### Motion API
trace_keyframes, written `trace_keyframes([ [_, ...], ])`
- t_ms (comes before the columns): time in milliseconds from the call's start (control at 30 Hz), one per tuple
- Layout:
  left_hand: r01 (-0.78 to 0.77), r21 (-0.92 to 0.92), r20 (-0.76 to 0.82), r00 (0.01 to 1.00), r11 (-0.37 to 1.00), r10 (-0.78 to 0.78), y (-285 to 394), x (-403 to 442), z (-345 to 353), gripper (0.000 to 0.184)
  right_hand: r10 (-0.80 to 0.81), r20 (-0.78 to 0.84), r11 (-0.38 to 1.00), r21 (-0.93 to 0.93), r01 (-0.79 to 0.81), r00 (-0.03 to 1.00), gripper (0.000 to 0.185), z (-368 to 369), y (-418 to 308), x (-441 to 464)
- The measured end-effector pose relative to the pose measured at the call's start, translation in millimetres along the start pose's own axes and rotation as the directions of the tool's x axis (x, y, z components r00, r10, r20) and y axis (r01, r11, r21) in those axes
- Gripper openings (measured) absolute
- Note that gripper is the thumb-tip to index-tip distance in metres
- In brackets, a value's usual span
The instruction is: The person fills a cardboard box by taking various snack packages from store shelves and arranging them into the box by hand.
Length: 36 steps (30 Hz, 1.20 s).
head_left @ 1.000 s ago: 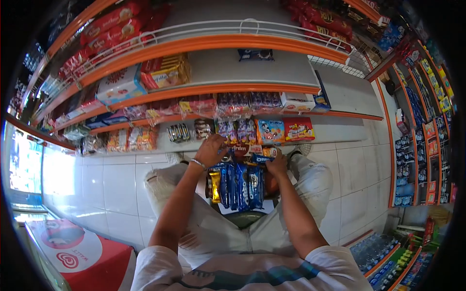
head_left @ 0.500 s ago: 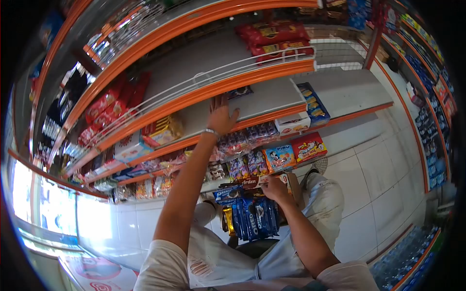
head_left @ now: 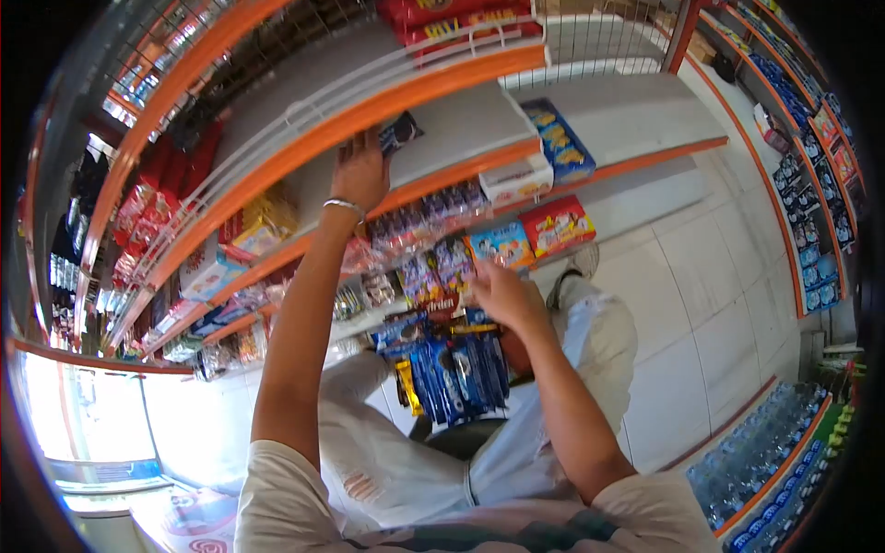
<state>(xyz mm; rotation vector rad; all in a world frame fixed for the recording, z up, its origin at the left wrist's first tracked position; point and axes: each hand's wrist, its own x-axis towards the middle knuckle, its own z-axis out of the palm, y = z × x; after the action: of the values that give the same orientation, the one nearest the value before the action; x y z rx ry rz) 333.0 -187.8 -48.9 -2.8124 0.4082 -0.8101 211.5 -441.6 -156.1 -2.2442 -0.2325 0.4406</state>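
Observation:
My left hand (head_left: pixel 362 177) reaches onto the grey middle shelf, under the orange edge of the shelf above. Its fingers are stretched out, with the tips partly in shade. Right beside them a small dark snack packet (head_left: pixel 401 132) lies tilted on the shelf. My right hand (head_left: pixel 505 295) hovers above the far side of a carton on a stool between my knees, with fingers apart and no item visible in it. Blue Oreo packets (head_left: pixel 449 382) stand upright in rows there, a yellow packet (head_left: pixel 408 387) at their left end. Behind them shows a brown Arden carton flap (head_left: pixel 440 308).
Red Ritz packs (head_left: pixel 461 28) lie on the upper shelf behind a white wire rail. A blue biscuit box (head_left: pixel 559 140) and a white box (head_left: pixel 516 181) stand at the right end. Lower down are a red box (head_left: pixel 559 227) and a blue-orange box (head_left: pixel 501 245). Bottles (head_left: pixel 761 452) stand at lower right.
The view has shifted, so the shelves sit further left and higher. My right hand has come away from the carton's flap and its fingers have spread. The dark packet now lies more tilted by my left fingers.

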Motion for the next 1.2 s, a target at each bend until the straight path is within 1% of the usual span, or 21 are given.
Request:
trace_keyframes([
  [33, 0.076, -0.180, 0.040, 0.997, 0.981, -0.070, 13.9, -17.3, -27.6, 0.052, -0.102, -0.087, 0.984, 0.138, 0.113, 0.991, 0.042, -0.7, 2.5, -1.0],
  [67, 0.160, -0.351, 0.092, 0.986, 0.923, -0.136, 27.0, -38.3, -47.8, 0.050, -0.193, -0.077, 0.862, 0.464, 0.206, 0.978, 0.043, 34.2, 42.0, 28.7],
  [100, 0.158, -0.458, 0.068, 0.987, 0.875, -0.143, 38.3, -62.8, -61.9, 0.049, -0.030, 0.088, 0.685, 0.727, -0.043, 0.996, 0.041, 7.5, 5.1, 7.8],
  [133, 0.154, -0.557, 0.043, 0.987, 0.816, -0.158, 49.0, -91.3, -74.4, 0.047, -0.036, 0.058, 0.655, 0.755, -0.020, 0.998, 0.040, 2.1, -3.6, 4.9],
  [200, 0.272, -0.691, 0.180, 0.962, 0.669, -0.205, 72.4, -147.3, -83.7, 0.045, -0.138, 0.323, 0.373, 0.893, -0.253, 0.936, 0.039, -1.5, -10.4, 2.8],
  [233, 0.378, -0.752, 0.272, 0.924, 0.540, -0.268, 86.9, -173.1, -84.9, 0.044, -0.132, 0.331, 0.380, 0.888, -0.260, 0.935, 0.039, 3.1, -12.5, 1.8],
  [267, 0.473, -0.788, 0.367, 0.875, 0.394, -0.316, 101.0, -194.0, -82.6, 0.043, -0.250, 0.420, 0.418, 0.859, -0.295, 0.872, 0.038, 8.0, -14.9, 0.9],
  [300, 0.480, -0.818, 0.383, 0.865, 0.317, -0.323, 110.4, -209.2, -79.4, 0.045, -0.355, 0.505, 0.458, 0.828, -0.324, 0.787, 0.037, 14.4, -17.2, -1.3],
  [333, 0.485, -0.842, 0.400, 0.855, 0.236, -0.330, 116.9, -220.7, -75.5, 0.047, -0.344, 0.517, 0.468, 0.818, -0.334, 0.784, 0.037, 22.7, -18.2, -4.0],
  [400, 0.519, -0.813, 0.422, 0.837, 0.263, -0.347, 116.1, -229.5, -71.3, 0.051, -0.299, 0.421, 0.626, 0.764, -0.157, 0.856, 0.034, 38.3, -20.2, -8.4],
  [467, 0.346, -0.862, 0.288, 0.936, 0.371, -0.203, 103.1, -221.3, -77.1, 0.054, -0.205, 0.450, 0.643, 0.731, -0.227, 0.869, 0.030, 35.3, -19.4, -6.0],
  [533, 0.381, -0.870, 0.329, 0.921, 0.313, -0.208, 77.6, -223.6, -74.3, 0.051, -0.168, 0.259, 0.518, 0.844, -0.139, 0.951, 0.029, 33.9, -7.7, 6.2],
  [567, 0.402, -0.841, 0.325, 0.911, 0.362, -0.255, 64.1, -229.3, -65.3, 0.049, -0.178, 0.276, 0.543, 0.828, -0.140, 0.945, 0.029, 28.4, -1.8, 10.1],
  [633, 0.448, -0.759, 0.306, 0.886, 0.472, -0.349, 39.3, -244.4, -50.8, 0.040, -0.057, 0.071, 0.802, 0.597, 0.004, 0.996, 0.035, 17.9, 10.1, 12.3],
  [667, 0.457, -0.761, 0.301, 0.878, 0.462, -0.373, 30.9, -253.8, -46.2, 0.040, -0.069, 0.083, 0.814, 0.581, 0.008, 0.994, 0.035, 25.3, 27.0, 15.6],
  [733, 0.536, -0.668, 0.354, 0.839, 0.516, -0.414, 16.8, -263.9, -38.5, 0.035, -0.119, 0.029, 0.970, 0.217, 0.110, 0.992, 0.040, 43.0, 50.4, 22.7],
  [800, 0.548, -0.687, 0.358, 0.827, 0.478, -0.434, 16.4, -266.7, -36.5, 0.032, -0.126, 0.098, 0.984, 0.139, 0.112, 0.987, 0.045, 58.5, 57.0, 20.1],
  [867, 0.542, -0.730, 0.398, 0.833, 0.417, -0.385, 18.8, -265.2, -36.0, 0.032, -0.229, 0.189, 0.968, -0.060, 0.244, 0.955, 0.044, 83.2, 75.2, 24.2],
  [933, 0.503, -0.727, 0.353, 0.858, 0.467, -0.374, 21.1, -264.9, -33.0, 0.033, -0.196, 0.209, 0.979, -0.009, 0.203, 0.958, 0.043, 94.0, 62.1, 18.0],
  [1133, 0.587, -0.649, 0.494, 0.809, 0.485, -0.317, 25.4, -264.3, -31.4, 0.034, -0.125, 0.253, 0.992, 0.023, 0.123, 0.959, 0.041, 102.8, 66.6, 18.9],
  [1200, 0.565, -0.647, 0.468, 0.824, 0.512, -0.319, 27.5, -267.8, -22.4, 0.035, -0.108, 0.287, 0.994, 0.054, 0.097, 0.952, 0.038, 101.4, 70.0, 19.0],
])
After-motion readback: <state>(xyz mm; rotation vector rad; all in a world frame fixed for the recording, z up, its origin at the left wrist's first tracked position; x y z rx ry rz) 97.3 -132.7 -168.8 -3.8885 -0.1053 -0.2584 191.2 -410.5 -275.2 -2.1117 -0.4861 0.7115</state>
